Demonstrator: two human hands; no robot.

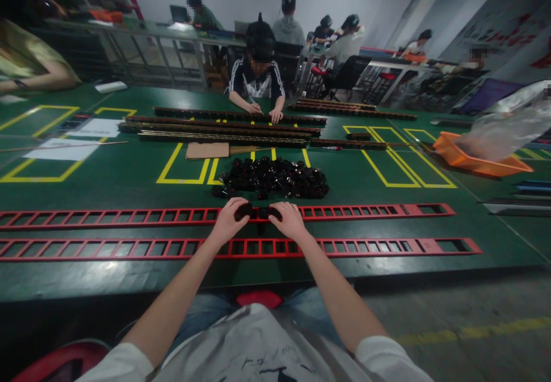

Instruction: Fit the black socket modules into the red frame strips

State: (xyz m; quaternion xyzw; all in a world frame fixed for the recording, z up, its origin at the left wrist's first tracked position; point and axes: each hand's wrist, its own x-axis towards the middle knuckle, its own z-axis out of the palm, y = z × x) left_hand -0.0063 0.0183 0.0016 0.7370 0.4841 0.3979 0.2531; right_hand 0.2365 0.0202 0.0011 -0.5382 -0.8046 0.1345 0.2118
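fingers: left hand (228, 221) curled and closed on a small black part (244, 210). right hand (289, 220) closed likewise on a second black part (269, 212). the thumbs are hidden under the knuckles.

position: both parts are pressed down against the far red slotted strip (365, 210), side by side at its middle, with the hands nearly touching. the palms-down grip looks suited to pushing straight down into the slots (judgement).

outward:
- near red slotted strip (365, 246) at 6 o'clock of the hands, parallel to the far one. both wrists cross over it.
- pile of black parts (275, 178) at 12 o'clock, just beyond the far strip, probably kept there for short reach.
- cardboard piece (207, 150) at 11 o'clock of the pile.
- dark strips (224, 125) further at 12 o'clock, laid lengthwise in front of a co-worker (257, 78) whose hands rest on them.
- orange tray (473, 161) at 2 o'clock, near the edge of the green table (129, 181).

counts: hands 2; held parts 2, one per hand; red strips 2; pile 1, its pieces too many to count; cardboard 1; tray 1; dark strips several, too close together to count.
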